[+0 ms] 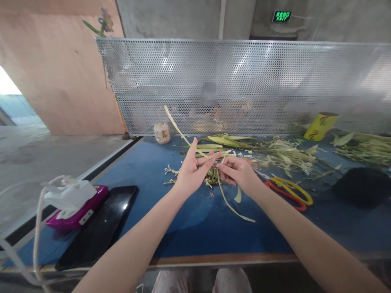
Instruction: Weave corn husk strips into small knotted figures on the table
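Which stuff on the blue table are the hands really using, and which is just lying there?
In use:
- left hand and right hand, both pinching the long leaf strip
- small plant bundle under them

Lying about:
- scissors
- stalk pile
- black tablet
- pink tissue box
- yellow cup

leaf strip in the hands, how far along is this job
Done: small scraps lie by the hands. In hand: left hand and right hand pinch one long pale strip. Left: the pile of green stalks behind seemingly unworked; scissors lie idle.
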